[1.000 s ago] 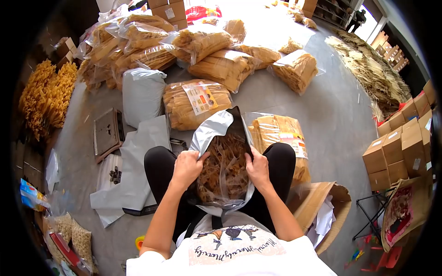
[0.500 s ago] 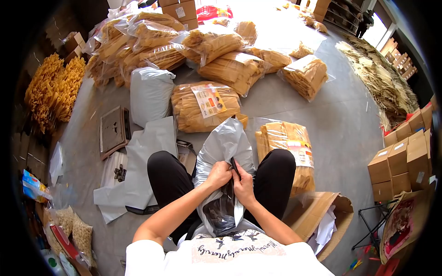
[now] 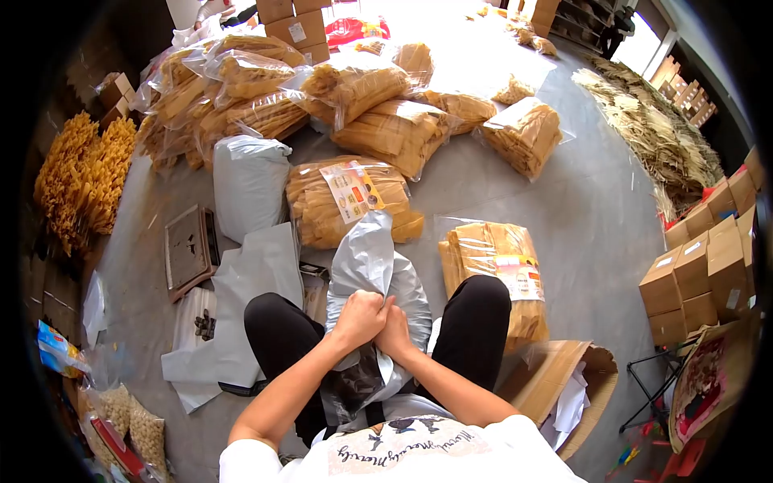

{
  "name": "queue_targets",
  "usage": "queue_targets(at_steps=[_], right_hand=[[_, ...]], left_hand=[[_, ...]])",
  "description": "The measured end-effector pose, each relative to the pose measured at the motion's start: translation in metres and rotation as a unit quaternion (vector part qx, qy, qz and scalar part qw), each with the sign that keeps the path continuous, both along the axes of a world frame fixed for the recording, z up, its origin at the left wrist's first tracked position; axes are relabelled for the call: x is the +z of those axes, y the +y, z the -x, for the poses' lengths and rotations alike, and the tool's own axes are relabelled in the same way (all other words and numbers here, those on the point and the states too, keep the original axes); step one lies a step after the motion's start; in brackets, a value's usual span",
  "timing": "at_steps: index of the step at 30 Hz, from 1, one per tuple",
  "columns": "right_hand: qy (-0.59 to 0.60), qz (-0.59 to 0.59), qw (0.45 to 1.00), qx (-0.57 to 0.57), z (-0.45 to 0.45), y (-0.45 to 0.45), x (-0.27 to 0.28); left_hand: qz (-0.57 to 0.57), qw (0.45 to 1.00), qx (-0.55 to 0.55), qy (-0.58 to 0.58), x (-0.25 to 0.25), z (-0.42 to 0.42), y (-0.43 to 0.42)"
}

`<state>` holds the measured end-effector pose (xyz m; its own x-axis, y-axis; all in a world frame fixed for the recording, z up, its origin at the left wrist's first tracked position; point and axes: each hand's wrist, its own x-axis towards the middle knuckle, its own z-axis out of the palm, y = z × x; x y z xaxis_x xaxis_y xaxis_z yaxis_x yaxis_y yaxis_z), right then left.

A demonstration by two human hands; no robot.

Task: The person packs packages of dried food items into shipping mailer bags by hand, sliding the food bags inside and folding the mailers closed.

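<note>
Between my knees stands a grey plastic mailer bag [image 3: 407, 294], its mouth drawn together and its top flap pointing up. My left hand [image 3: 360, 319] is closed on the gathered edge. Right beside it, touching, my right hand [image 3: 394, 328] grips the same edge. Below my hands a dark, shiny part of the bag shows. The contents are hidden now. Just beyond lies a labelled clear pack of tan dried sheets [image 3: 322, 201], and a second such pack [image 3: 483, 249] is by my right knee.
Flat grey mailers [image 3: 250, 282], a scale [image 3: 187, 249] and a filled grey bag [image 3: 250, 185] lie to the left. Many clear packs [image 3: 258, 80] are heaped ahead. An open carton [image 3: 539, 386] is at the right, stacked boxes [image 3: 684, 274] beyond. A person [image 3: 618, 28] stands far off.
The bag was open with brown pieces in clear plastic showing; its sides are now drawn together over them. My hands have moved from its two sides to meet at the middle.
</note>
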<state>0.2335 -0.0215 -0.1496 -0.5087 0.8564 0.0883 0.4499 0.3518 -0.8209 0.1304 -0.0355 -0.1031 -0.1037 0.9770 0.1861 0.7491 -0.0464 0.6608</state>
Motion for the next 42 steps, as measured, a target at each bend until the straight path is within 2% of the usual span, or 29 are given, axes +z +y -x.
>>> queue_targets(at_steps=[2,5,8,9,10,11,12,15,16,18,19,20,23,24,26,28,29,30,32,33,35,36,37,39,41,42], right_hand=[[0.003,0.082,0.997,-0.006,-0.003,-0.002,0.008],[0.058,0.115,0.991,-0.02,-0.005,0.008,-0.006],[0.04,0.129,0.991,0.002,-0.007,0.009,-0.01],[0.085,0.216,0.972,0.038,-0.013,0.011,0.0],[0.131,0.301,0.942,0.075,-0.024,0.011,0.012],[0.18,0.265,0.94,0.115,-0.034,0.008,0.015],[0.21,0.146,0.956,0.146,-0.044,0.005,0.025],[0.152,-0.03,0.988,-0.027,-0.07,-0.004,0.027],[0.152,-0.032,0.988,-0.027,-0.067,-0.008,0.027],[0.004,-0.134,0.991,-0.012,-0.048,-0.016,0.03],[-0.147,-0.107,0.982,0.045,-0.039,-0.024,0.016],[-0.143,-0.163,0.976,0.022,-0.03,-0.029,-0.002],[-0.126,-0.182,0.975,0.029,-0.018,-0.029,-0.023],[-0.212,-0.131,0.965,0.079,-0.016,-0.029,-0.014],[-0.239,-0.154,0.954,0.094,-0.01,-0.027,-0.019],[-0.266,-0.109,0.952,0.108,-0.007,-0.028,-0.035],[-0.005,-0.275,0.961,-0.009,-0.008,-0.031,-0.058],[-0.004,-0.261,0.965,-0.004,-0.011,-0.031,-0.072],[-0.076,-0.084,0.989,0.094,-0.022,-0.039,-0.092],[-0.108,0.002,0.983,0.149,-0.025,-0.04,-0.097],[-0.036,0.066,0.99,0.12,-0.022,-0.048,-0.089],[0.066,0.051,0.996,0.027,-0.019,-0.051,-0.072],[0.069,0.06,0.995,0.034,-0.018,-0.049,-0.053],[0.026,-0.014,0.998,0.062,-0.022,-0.039,-0.013],[-0.052,-0.107,0.984,0.135,-0.027,-0.022,-0.011],[0.047,0.12,0.98,0.15,-0.036,-0.015,0.015]], left_hand=[[0.022,1.0,-0.014,0.003,-0.002,0.003,-0.004],[0.07,0.995,0.025,-0.067,0.01,0.002,-0.006],[0.08,0.993,0.043,-0.072,0.012,0.005,-0.013],[0.081,0.992,0.045,-0.081,0.019,0.007,-0.017],[0.109,0.983,0.047,-0.139,0.028,0.008,-0.02],[0.085,0.988,0.05,-0.115,0.025,0.009,-0.023],[0.061,0.993,0.054,-0.09,0.022,0.01,-0.027],[0.037,0.997,0.044,-0.06,0.019,0.011,-0.029],[0.035,0.997,0.043,-0.06,0.017,0.011,-0.029],[0.015,0.999,0.006,-0.028,0.012,0.009,-0.027],[0.004,1.0,-0.007,-0.02,0.012,0.009,-0.026],[0.011,0.999,-0.023,-0.031,0.016,0.009,-0.024],[0.024,0.995,-0.069,-0.062,0.005,0.011,-0.019],[0.021,0.995,-0.083,-0.054,0.01,0.009,-0.017],[0.03,0.992,-0.112,-0.043,0.007,0.007,-0.008],[0.028,0.989,-0.142,-0.013,0.001,0.001,0.002],[0.036,0.985,-0.167,0.015,-0.004,-0.005,0.004],[0.029,0.987,-0.154,0.046,-0.012,-0.014,0.005],[0.051,0.988,-0.101,0.1,-0.018,-0.03,-0.001],[0.067,0.988,-0.061,0.126,-0.017,-0.033,-0.001],[0.064,0.993,0.008,0.101,-0.012,-0.035,-0.007],[0.046,0.995,0.017,0.082,-0.012,-0.034,-0.009],[0.05,0.996,0.026,0.066,-0.008,-0.032,-0.01],[0.059,0.996,0.041,0.05,0.002,-0.029,-0.012],[0.074,0.996,0.04,0.005,0.008,-0.023,-0.012],[0.078,0.996,0.045,0.006,0.008,-0.022,-0.013]])
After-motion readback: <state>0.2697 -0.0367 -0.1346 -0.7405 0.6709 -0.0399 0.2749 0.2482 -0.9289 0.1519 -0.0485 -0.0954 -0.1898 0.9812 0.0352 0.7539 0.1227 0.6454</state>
